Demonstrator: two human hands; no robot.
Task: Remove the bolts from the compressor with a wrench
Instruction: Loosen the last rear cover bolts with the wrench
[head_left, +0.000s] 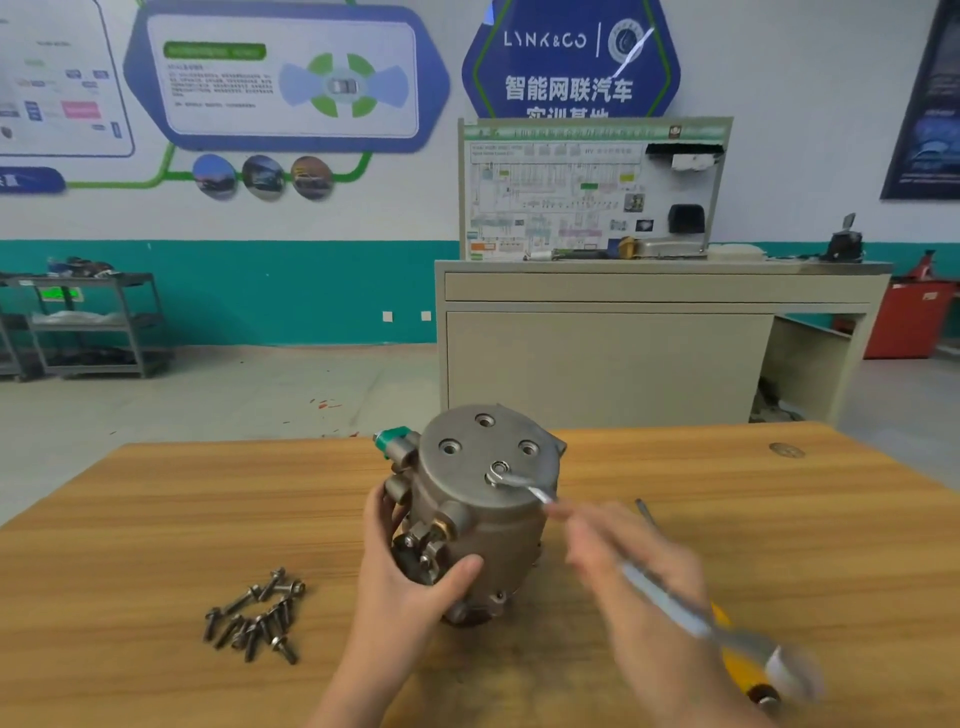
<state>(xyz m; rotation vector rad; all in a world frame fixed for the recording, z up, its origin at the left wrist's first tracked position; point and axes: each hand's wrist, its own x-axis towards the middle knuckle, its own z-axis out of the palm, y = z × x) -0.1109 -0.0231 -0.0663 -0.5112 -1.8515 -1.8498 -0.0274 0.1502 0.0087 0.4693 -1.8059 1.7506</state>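
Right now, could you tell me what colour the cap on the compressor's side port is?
Green cap, head view.

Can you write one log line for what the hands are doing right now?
left hand grips compressor | right hand holds wrench on bolt | loose bolts on table

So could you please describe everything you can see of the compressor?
The compressor is a dull grey metal cylinder standing on the wooden table, its flat round end face tilted up. That face has four recessed holes; the wrench sits on the nearest. A green fitting projects at its upper left. The left hand grips its side.
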